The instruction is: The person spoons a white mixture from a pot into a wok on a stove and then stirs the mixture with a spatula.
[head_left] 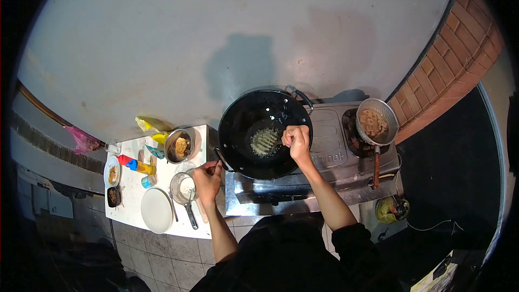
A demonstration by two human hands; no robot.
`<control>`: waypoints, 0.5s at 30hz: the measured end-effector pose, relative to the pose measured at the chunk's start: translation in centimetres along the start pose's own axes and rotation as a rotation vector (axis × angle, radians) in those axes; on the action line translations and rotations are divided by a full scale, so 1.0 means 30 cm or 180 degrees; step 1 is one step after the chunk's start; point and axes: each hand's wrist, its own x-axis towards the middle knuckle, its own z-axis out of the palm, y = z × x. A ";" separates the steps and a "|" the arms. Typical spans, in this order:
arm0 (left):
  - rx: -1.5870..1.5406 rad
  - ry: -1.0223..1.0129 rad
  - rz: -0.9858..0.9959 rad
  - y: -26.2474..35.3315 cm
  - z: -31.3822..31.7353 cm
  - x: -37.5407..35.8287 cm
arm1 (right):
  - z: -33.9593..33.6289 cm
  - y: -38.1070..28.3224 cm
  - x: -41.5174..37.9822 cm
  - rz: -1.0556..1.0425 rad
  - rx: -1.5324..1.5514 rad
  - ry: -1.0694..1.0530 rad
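Observation:
A large black wok (246,113) rests on the left side of the metal stove (324,130). Bubbling food (265,142) lies in its bottom. My right hand (296,141) is over the wok's right part, its fingers closed round something that I cannot make out, beside the food. My left hand (208,181) is at the wok's lower left handle (223,161), with fingers pressed together; whether they grip the handle is hard to tell. Just left of that hand sits a small pan (183,188) with white contents and a utensil in it.
On the white table (127,205) are a white plate (156,210), a metal bowl (179,146) with food, sauce bottles (141,167) and a dish of food (112,172). A saucepan (377,122) of food sits on the right burner, its wooden handle (377,167) pointing toward me.

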 end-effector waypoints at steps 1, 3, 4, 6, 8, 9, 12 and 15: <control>0.0044 0.0046 0.0069 0.001 0.000 -0.001 | 0.000 0.000 -0.001 0.0001 0.0000 -0.0003; 0.0043 0.0017 0.0018 -0.001 0.001 0.001 | -0.002 0.000 -0.003 -0.0028 -0.0009 0.0003; 0.0042 -0.0016 -0.0031 -0.002 0.001 0.001 | -0.003 0.001 -0.004 -0.0027 -0.0008 0.0003; 0.0055 -0.0010 -0.0028 0.006 -0.001 -0.003 | -0.006 0.003 -0.004 0.0017 0.0030 -0.0059; 0.0064 0.0003 -0.0026 0.007 0.000 -0.005 | -0.007 0.005 -0.004 0.0006 0.0044 -0.0052; 0.0088 0.0011 0.0001 0.005 0.001 -0.006 | -0.006 0.006 -0.004 -0.0001 0.0058 -0.0044; 0.0010 0.0075 0.0001 0.015 0.002 -0.009 | -0.006 0.010 -0.009 0.0020 0.0097 0.0002; -0.0038 0.0128 -0.0032 0.019 0.002 -0.012 | -0.009 0.014 -0.021 -0.0137 0.0082 0.0083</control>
